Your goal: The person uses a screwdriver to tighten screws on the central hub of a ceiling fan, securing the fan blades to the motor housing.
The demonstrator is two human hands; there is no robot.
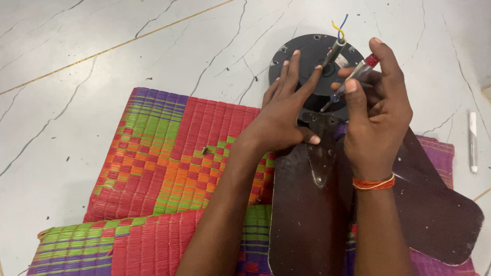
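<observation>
While the left hand point(286, 110) lies flat and open on the motor point(307, 56), the right hand point(376, 110) grips the screwdriver point(350, 82); its tip could slip off, since the angle is steep.

A woven plastic mat point(169, 168) in red, green, orange and purple checks lies on the floor, its near edge folded over into a second layer at the near left. A small loose metal screw point(204, 150) rests on the mat, near its middle. The floor point(76, 76) is white marble-look tile with dark veins and thin brass-coloured joint lines. At the far right, a slim white pen-shaped stick point(473, 141) lies on the tile, well apart from the mat.
</observation>
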